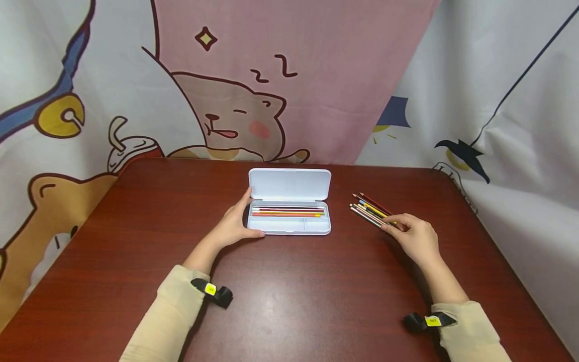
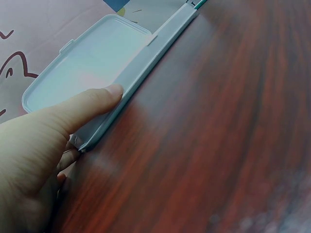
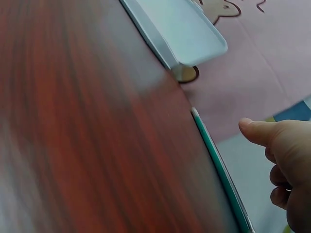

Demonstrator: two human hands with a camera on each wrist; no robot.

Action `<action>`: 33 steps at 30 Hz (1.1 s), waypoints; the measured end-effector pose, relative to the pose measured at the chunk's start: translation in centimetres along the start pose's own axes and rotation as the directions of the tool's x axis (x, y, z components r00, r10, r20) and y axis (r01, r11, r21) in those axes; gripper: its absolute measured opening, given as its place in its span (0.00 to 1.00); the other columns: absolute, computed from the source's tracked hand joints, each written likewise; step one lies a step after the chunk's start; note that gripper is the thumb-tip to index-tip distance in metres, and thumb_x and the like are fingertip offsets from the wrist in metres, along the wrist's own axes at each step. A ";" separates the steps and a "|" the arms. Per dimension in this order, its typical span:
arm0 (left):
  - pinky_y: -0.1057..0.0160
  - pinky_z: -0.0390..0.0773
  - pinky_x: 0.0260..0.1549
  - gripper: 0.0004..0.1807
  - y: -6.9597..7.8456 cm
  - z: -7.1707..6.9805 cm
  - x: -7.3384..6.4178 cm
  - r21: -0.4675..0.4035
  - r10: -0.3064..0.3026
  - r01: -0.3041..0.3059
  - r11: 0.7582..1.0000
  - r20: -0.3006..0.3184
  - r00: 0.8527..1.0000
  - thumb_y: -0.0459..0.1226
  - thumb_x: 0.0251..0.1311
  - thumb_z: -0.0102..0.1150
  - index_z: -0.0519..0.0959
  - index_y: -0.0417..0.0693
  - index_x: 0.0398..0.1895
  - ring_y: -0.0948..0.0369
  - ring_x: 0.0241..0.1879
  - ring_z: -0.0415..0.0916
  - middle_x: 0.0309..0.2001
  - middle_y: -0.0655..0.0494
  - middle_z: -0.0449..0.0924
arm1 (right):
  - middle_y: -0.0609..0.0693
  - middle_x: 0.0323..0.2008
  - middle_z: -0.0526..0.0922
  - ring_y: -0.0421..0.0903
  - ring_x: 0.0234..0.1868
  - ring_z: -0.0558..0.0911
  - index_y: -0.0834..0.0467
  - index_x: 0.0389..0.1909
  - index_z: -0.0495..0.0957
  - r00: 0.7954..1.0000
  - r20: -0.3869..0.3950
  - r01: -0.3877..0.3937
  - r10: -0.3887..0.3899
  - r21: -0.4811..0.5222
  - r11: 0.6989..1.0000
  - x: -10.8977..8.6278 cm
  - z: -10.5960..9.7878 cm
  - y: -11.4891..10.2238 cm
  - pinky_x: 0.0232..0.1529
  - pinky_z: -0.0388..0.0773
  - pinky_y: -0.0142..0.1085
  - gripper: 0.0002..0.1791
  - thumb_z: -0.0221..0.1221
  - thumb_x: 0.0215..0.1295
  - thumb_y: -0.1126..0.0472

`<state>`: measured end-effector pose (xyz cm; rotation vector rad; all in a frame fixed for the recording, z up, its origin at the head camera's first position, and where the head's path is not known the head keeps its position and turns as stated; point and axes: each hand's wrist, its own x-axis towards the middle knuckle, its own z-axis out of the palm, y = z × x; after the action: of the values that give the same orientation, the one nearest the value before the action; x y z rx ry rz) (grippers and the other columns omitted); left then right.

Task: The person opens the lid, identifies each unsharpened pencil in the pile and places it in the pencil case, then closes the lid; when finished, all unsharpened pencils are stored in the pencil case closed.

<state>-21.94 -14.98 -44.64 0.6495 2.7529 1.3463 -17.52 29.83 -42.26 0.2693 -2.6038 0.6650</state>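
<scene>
A white pencil case (image 1: 289, 227) lies with its lid (image 1: 289, 184) raised toward the back. Several coloured pencils (image 1: 287, 211) lie side by side in its rear compartment. My left hand (image 1: 231, 224) holds the case at its left end, thumb along the front wall and fingers at the left side. In the left wrist view, the thumb (image 2: 99, 99) presses the wall. To the right of the case is a loose bunch of pencils (image 1: 368, 207). My right hand (image 1: 418, 239) is over the near end of this bunch, fingers bent; no pencil shows between thumb and fingers in the right wrist view.
The dark red-brown table (image 1: 289, 301) carries all of this. Behind it hangs a printed curtain (image 1: 334, 90) with a cartoon bear. Both wrists bear black strapped cameras. A green pencil (image 3: 221, 167) lies nearest in the right wrist view.
</scene>
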 end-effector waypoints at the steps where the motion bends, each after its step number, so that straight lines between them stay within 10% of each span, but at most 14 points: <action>1: 0.49 0.51 0.65 0.70 0.0 0.0 0.0 -0.001 -0.005 0.005 1.000 0.002 1.000 0.41 0.37 0.80 0.36 0.47 0.77 0.52 0.67 0.56 0.67 0.45 0.65 | 0.42 0.19 0.65 0.40 0.18 0.61 0.51 0.34 0.86 1.000 0.003 -0.003 0.003 -0.006 1.000 -0.1 -0.2 0.3 0.18 0.53 0.37 0.07 0.70 0.53 0.58; 33: 0.48 0.51 0.65 0.70 0.0 0.1 0.1 -0.005 -0.004 0.004 1.000 0.004 1.000 0.41 0.37 0.80 0.36 0.47 0.77 0.52 0.67 0.56 0.66 0.45 0.65 | 0.46 0.22 0.72 0.45 0.24 0.67 0.55 0.38 0.86 0.977 0.144 -0.145 0.154 -0.071 0.987 -1.4 -3.1 6.2 0.23 0.58 0.39 0.07 0.65 0.60 0.57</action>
<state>-22.00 -14.93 -44.71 0.6455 2.7455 1.3498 -16.98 36.86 -42.99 0.1078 -2.8035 0.6380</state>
